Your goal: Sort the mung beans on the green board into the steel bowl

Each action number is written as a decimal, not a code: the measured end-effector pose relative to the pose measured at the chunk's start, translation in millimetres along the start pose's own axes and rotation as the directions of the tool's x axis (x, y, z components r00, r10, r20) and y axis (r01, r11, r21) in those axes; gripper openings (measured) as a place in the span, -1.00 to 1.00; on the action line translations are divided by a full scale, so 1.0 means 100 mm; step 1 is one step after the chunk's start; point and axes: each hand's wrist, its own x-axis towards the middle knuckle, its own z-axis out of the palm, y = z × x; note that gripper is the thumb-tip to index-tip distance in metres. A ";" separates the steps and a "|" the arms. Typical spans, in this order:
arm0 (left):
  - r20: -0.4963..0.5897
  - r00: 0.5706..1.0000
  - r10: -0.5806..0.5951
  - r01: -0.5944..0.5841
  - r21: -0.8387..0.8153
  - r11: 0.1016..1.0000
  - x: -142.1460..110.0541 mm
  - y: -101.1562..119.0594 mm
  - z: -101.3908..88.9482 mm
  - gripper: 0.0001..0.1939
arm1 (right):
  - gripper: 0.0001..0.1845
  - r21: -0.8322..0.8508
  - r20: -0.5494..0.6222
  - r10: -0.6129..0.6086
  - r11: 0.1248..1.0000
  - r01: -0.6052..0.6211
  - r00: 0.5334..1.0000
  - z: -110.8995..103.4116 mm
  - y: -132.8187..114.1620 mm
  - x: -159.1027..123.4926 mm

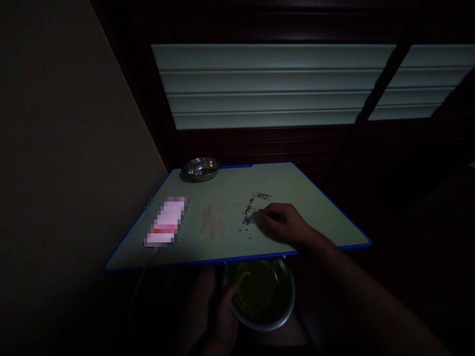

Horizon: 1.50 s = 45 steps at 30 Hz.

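My right hand (285, 222) is closed on a small pale flat piece (254, 217), whose kind I cannot make out in the dim light. Its tip lies on the table at a scattered line of small dark beans or seeds (248, 210). Below the table's front edge, my left hand (227, 316) grips the left rim of a metal bowl (264, 326), thumb over the edge. Inside the bowl are many small green grains (256, 289), perhaps mung beans. Left of the dark seeds, a patch of pale grains (214, 222) is spread on the table.
The light table (230, 188) has a blue edge. A shallow metal bowl (201, 169) stands at its back left corner. At the left lies a lit phone (166, 220), blurred out, with a cable (143, 277) hanging over the front edge. A slatted panel (267, 84) is behind.
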 end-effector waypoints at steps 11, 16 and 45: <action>0.055 0.998 0.044 -0.045 0.005 0.999 -0.09 0.08 0.05 -0.36 | -0.84 0.050 0.012 -0.054 0.997 0.054 0.998 0.00 0.02 -0.01; 0.050 0.997 0.056 -0.056 0.011 0.998 -0.06 0.05 0.02 -0.41 | -0.85 0.049 0.033 -0.048 0.998 0.046 0.998 -0.02 -0.02 0.00; 0.039 0.999 -0.018 0.018 -0.006 1.000 -0.06 0.06 0.01 -0.40 | -0.86 -0.016 -0.008 -0.080 0.997 0.080 0.997 -0.02 0.02 0.00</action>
